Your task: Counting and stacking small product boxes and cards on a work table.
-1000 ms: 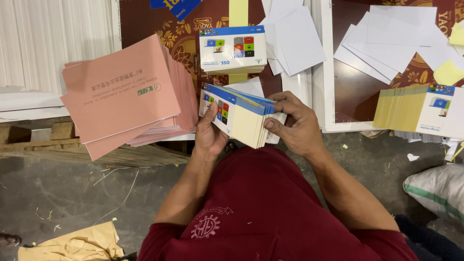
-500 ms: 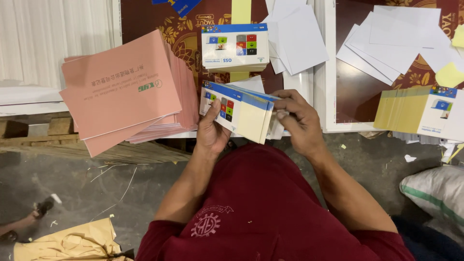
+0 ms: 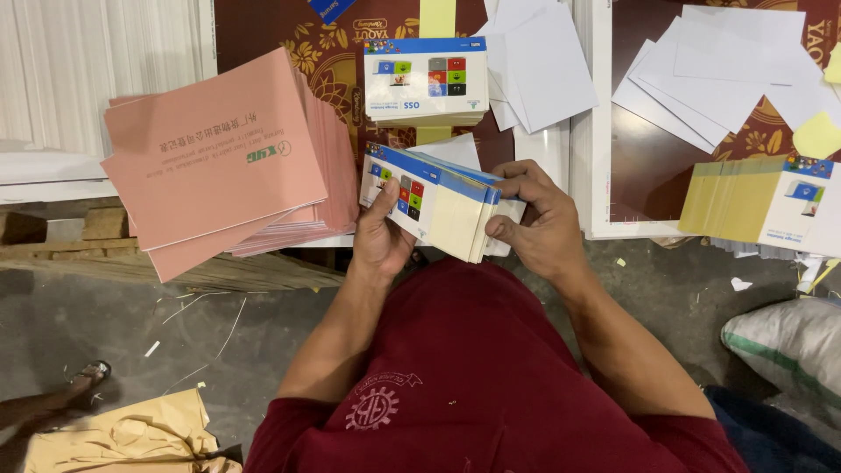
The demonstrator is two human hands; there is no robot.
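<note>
Both of my hands hold a thick stack of printed cards (image 3: 434, 206) with a blue top band and small coloured squares, just below the table's front edge. My left hand (image 3: 383, 235) grips the stack's left end, thumb across the top card. My right hand (image 3: 536, 219) clasps the right end, fingers curled over the cards' edges. A second neat pile of the same cards (image 3: 425, 81) lies on the table right above my hands.
A fanned pile of pink sheets (image 3: 229, 166) overhangs the table at left. Loose white sheets (image 3: 543, 61) lie at the top. A white-framed tray (image 3: 603, 131) holds white sheets and another fanned card stack (image 3: 753, 200). Another person's foot (image 3: 88, 375) and crumpled brown paper (image 3: 131, 434) are bottom left; a white sack (image 3: 788, 337) lies right.
My hands have shifted on the card stack, which now lies a little flatter. A person's foot has come into view at the lower left.
</note>
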